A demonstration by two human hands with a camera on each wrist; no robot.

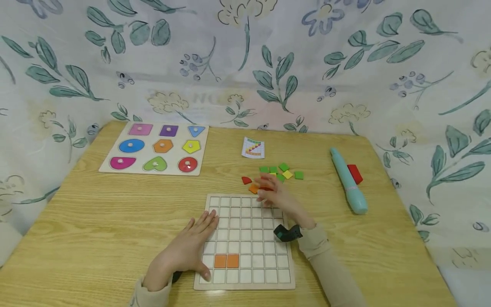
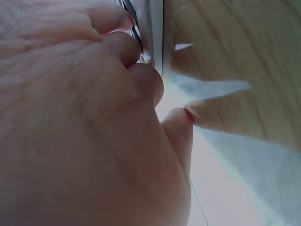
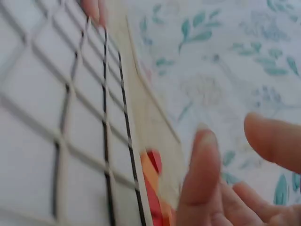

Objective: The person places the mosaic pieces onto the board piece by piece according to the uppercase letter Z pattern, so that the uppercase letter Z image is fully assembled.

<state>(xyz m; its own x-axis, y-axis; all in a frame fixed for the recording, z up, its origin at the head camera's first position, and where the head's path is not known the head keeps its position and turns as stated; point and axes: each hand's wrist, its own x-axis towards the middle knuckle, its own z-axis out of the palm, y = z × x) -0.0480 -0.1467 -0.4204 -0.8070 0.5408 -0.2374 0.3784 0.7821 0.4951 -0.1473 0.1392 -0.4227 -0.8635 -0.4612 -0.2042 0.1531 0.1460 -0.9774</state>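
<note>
Grid board (image 1: 245,235) with two orange tiles (image 1: 232,261)

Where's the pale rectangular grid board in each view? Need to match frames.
Head: pale rectangular grid board at lower centre, left hand on its left edge.
Left wrist: only what looks like the board's edge, top centre.
Right wrist: board fills the left side, cropped.
Shared landmark: light-brown wood-grain table, at right in left wrist, a strip past the board in right wrist.
</note>
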